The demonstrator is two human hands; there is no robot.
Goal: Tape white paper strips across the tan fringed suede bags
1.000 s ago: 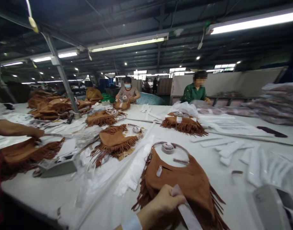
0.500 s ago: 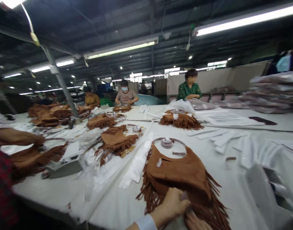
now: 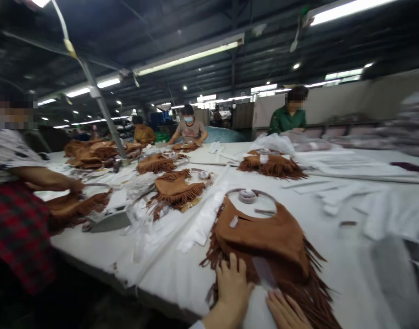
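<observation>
A brown fringed suede-look handbag (image 3: 264,233) lies flat before me on the white table, its curved handle pointing away. My left hand (image 3: 233,283) rests on the bag's lower left edge and fringe, fingers spread. My right hand (image 3: 286,310) lies flat on the fringe at the bottom of the picture, partly cut off by the frame. Between the two hands a translucent strip (image 3: 264,270) runs up onto the bag's lower body. A small pale tag (image 3: 234,222) sits near the bag's opening. Inside the handle loop is a wrapped coil (image 3: 247,196).
A grey tape dispenser (image 3: 397,269) stands to my right, blurred. Another fringed bag (image 3: 177,187) lies farther left, beside white tissue sheets (image 3: 199,224). At the left, a co-worker in a red checked garment (image 3: 19,228) handles a bag near a second dispenser (image 3: 110,220).
My left hand has gone from a closed grip to spread fingers, lying farther left on the bag. A translucent strip now shows between my hands. The view has shifted left.
</observation>
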